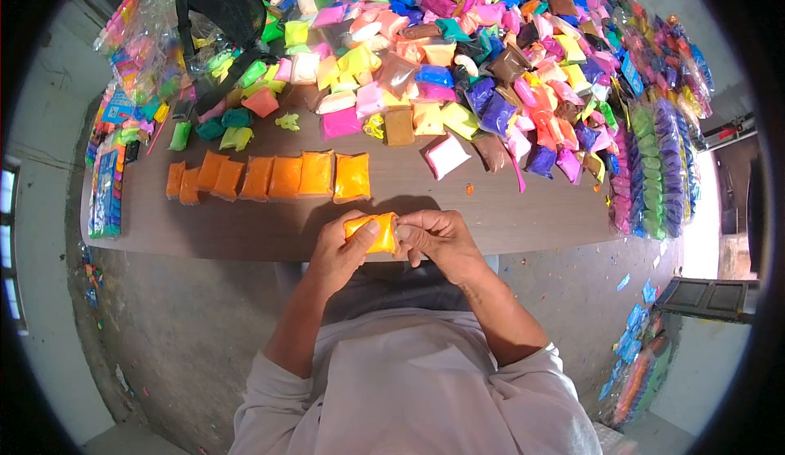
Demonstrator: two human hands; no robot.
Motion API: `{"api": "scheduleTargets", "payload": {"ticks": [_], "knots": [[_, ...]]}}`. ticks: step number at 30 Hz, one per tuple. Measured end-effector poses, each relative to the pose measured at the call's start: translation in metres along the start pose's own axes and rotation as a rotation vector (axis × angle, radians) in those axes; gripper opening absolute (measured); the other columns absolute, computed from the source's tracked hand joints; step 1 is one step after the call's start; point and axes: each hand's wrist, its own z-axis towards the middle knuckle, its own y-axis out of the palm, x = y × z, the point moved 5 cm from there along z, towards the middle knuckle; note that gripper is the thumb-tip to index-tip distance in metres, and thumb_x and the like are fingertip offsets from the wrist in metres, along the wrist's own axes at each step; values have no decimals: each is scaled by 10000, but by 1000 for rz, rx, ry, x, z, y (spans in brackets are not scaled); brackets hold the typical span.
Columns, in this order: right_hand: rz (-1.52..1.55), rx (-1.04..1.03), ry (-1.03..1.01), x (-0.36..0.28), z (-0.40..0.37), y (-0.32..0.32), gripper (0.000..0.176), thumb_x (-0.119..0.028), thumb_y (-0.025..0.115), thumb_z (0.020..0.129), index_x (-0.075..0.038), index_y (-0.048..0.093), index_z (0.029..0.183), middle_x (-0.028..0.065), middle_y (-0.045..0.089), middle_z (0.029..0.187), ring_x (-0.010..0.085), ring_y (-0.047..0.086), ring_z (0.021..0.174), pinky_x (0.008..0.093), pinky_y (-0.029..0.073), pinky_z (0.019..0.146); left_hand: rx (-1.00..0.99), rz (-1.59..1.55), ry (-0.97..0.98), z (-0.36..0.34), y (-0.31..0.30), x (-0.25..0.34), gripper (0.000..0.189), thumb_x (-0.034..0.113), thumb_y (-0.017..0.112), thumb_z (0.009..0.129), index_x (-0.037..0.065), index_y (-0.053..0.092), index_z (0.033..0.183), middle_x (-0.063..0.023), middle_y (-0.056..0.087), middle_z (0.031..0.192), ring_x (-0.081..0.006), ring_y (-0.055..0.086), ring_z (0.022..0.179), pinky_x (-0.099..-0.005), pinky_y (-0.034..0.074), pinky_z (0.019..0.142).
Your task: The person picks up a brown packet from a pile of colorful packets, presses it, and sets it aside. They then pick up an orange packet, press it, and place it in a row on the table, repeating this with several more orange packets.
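Note:
Between my two hands, at the front edge of the table, is a small plump orange packet [381, 237] in clear film. My left hand [342, 246] grips its left side, thumb lying across the top. The fingers of my right hand [433, 240] are pinched together at the packet's right end; what exactly they grip there is partly hidden. Just beyond my left hand, a row of several similar orange packets [284, 177] lies side by side on the table [458, 218].
A large heap of many-coloured packets [401, 75] covers the table's far side. A black mesh bag [217, 5] lies at the back left. Long clear bags of packets [672, 161] hang over the right edge. Blue wrappers [630, 332] litter the floor at right.

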Motion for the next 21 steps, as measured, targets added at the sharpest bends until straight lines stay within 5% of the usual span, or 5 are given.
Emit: {"api": "scheduleTargets", "payload": {"ticks": [21], "knots": [[-4,-27,40,-4,-3,2,258,-148,623,882,49,625,1049,102,665,810,150,642,649,222,484,519,3,6,11,-1,0,2,401,397,543,913,4,596,975,-21,537,707,-76,487,583,-222,419,518]]}}
